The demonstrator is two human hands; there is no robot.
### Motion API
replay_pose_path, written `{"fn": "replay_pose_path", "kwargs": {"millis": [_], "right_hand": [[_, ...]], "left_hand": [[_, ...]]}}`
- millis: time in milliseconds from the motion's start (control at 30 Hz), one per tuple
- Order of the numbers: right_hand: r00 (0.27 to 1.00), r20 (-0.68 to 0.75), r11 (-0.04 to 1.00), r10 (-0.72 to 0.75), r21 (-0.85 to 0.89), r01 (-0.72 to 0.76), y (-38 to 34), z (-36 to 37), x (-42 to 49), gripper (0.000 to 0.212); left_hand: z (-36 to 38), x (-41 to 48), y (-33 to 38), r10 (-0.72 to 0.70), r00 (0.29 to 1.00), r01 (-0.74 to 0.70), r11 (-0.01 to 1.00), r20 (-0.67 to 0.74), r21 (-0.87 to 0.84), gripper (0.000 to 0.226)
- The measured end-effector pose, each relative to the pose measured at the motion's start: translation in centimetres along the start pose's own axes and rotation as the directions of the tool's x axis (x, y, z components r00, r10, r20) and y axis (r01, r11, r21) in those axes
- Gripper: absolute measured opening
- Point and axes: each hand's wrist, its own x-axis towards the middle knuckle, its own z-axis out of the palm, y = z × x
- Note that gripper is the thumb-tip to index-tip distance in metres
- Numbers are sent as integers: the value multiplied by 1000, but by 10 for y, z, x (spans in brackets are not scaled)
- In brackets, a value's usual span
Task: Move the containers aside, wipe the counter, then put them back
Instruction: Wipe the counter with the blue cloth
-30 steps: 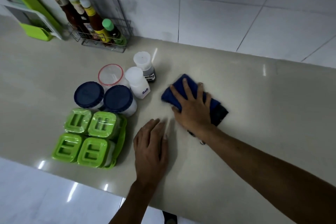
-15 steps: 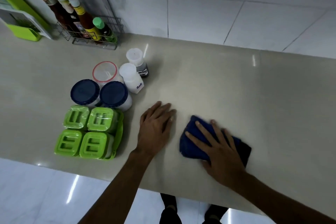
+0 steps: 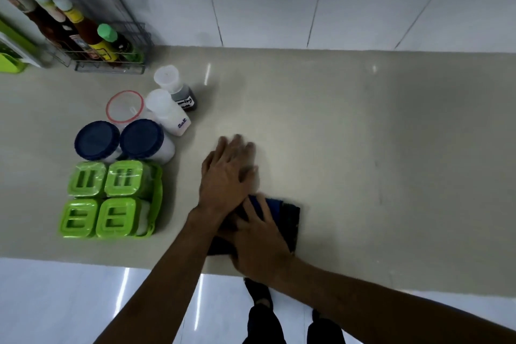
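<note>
The right hand (image 3: 259,246) lies flat on a dark blue cloth (image 3: 282,212), its fingers (image 3: 258,209) spread out and pressing down, not curled around anything. The cloth sits on the desk (image 3: 363,148) near the front edge, under and just past those fingers. The left hand (image 3: 227,176) lies flat too, palm down, with its fingers (image 3: 237,145) stretched out and holding nothing. Its wrist crosses over the right hand's fingers, and its fingertips rest on bare desk or just above it; I cannot tell which.

The containers stand in a bunch well to the left of the left hand's fingers. Closest to the front are four green tubs (image 3: 109,198) packed together in a square. Behind them stand two jars with dark blue lids (image 3: 120,139), side by side. Behind those stands a clear jar with a red rim (image 3: 125,106), a white bottle marked "Salt" (image 3: 167,112) and a small dark bottle with a white cap (image 3: 176,86).

Farther back, against the white tiled wall (image 3: 307,0), a wire rack (image 3: 111,58) holds sauce bottles (image 3: 83,33). The desk is pale and shiny. Below its front edge the white floor (image 3: 69,301) shows, with the person's dark legs and shoes (image 3: 262,318).
</note>
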Motion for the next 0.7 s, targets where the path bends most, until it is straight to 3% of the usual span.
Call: {"fn": "replay_pose_path", "kwargs": {"millis": [100, 200, 367, 533, 600, 700], "right_hand": [[994, 23, 993, -105, -57, 106, 15, 12, -61, 89], [996, -30, 989, -79, -130, 75, 57, 12, -124, 97], [975, -41, 959, 219, -172, -223, 155, -19, -209, 95], [835, -82, 831, 543, -85, -549, 203, -53, -184, 89], [834, -100, 831, 543, -76, -550, 186, -47, -166, 95], [923, -120, 921, 365, -101, -377, 161, -28, -171, 97]], "left_hand": [[11, -15, 9, -25, 999, 25, 1000, -48, 11, 59], [23, -35, 26, -60, 990, 61, 998, -131, 7, 59], [58, -72, 69, -19, 979, 38, 995, -204, 90, 59], [80, -80, 101, 28, 968, 16, 985, -248, 174, 56], [80, -77, 109, 3, 972, 39, 984, -237, 172, 55], [78, -74, 119, -48, 974, 69, 993, -220, 91, 54]]}}
